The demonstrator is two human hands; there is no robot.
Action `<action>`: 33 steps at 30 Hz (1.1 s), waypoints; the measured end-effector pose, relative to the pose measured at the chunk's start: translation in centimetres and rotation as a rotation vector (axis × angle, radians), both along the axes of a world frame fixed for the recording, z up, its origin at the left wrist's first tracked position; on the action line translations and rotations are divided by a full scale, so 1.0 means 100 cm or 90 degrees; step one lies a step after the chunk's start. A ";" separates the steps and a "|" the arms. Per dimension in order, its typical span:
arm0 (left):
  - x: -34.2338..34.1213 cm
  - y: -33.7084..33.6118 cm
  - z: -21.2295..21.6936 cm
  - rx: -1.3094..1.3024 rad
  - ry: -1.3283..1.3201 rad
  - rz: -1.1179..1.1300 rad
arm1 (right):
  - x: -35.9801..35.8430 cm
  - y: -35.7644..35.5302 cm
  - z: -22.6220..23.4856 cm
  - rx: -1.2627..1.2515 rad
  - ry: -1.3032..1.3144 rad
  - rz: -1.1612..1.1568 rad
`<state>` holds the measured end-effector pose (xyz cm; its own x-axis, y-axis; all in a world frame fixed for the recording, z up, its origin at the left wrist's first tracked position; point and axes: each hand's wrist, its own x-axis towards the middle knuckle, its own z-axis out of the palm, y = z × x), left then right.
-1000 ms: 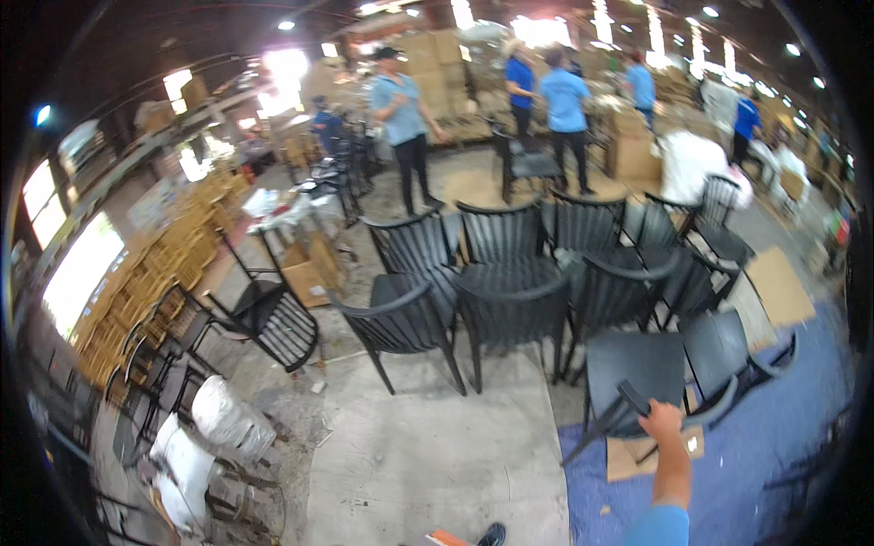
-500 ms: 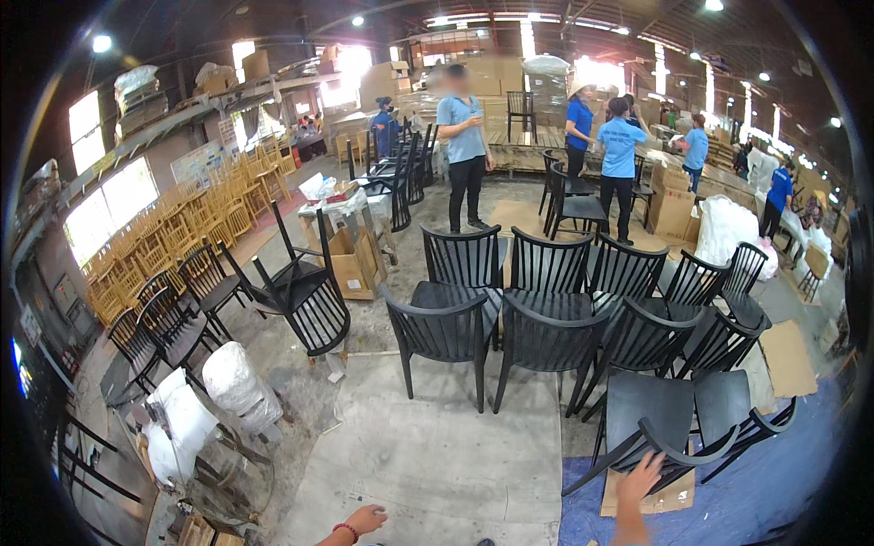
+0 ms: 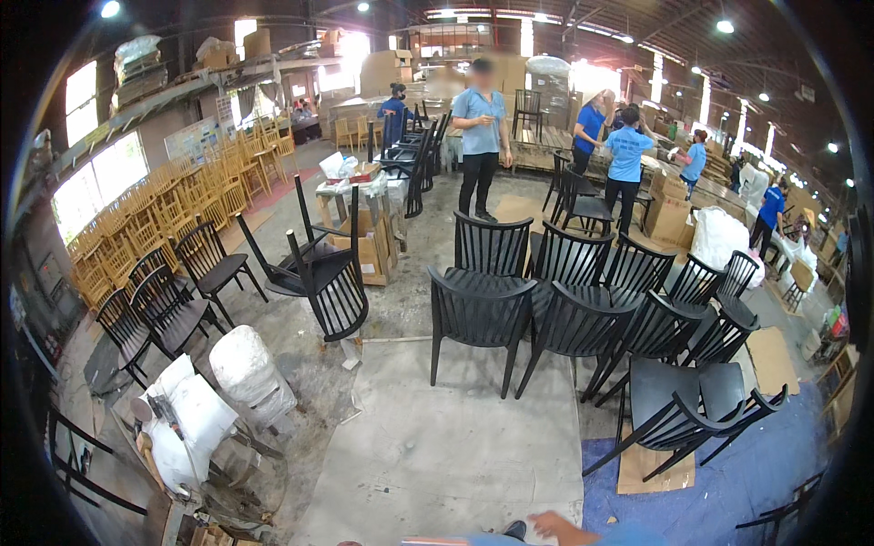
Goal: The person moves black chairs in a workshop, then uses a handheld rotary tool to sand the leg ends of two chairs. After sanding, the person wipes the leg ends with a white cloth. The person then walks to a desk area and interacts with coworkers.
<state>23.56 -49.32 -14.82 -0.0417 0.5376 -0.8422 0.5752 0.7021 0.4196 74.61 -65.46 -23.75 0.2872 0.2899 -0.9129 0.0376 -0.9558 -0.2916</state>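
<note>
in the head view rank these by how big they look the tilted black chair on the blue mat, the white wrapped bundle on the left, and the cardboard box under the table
1. Tilted black chair, largest, though it is nearest the camera.
2. White wrapped bundle.
3. Cardboard box, smallest as seen; it stands farther back and is partly hidden, so its true size is unsure.

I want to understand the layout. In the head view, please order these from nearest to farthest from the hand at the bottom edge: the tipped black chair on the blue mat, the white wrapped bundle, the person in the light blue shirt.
Measured from the hand:
1. Tipped black chair, up and right, on the blue mat.
2. White wrapped bundle, far left on the floor.
3. Person in the light blue shirt, standing at the back, beyond the chairs.
</note>
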 end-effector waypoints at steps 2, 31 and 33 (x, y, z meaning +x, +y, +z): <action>-0.017 0.005 -0.002 0.007 -0.008 0.017 | 0.014 0.042 0.020 0.072 -0.113 0.035; 0.338 0.287 0.027 0.125 -0.050 -0.025 | 0.302 0.263 -0.050 0.130 -0.079 -0.027; 0.393 0.317 0.032 0.183 -0.063 -0.091 | 0.346 0.264 -0.051 0.194 -0.090 -0.037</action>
<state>62.85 -17.60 -11.57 0.1258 0.7487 -0.6508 0.6054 0.4618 0.6483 109.25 -39.05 -28.86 0.4287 0.5233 -0.7364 0.0468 -0.8269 -0.5604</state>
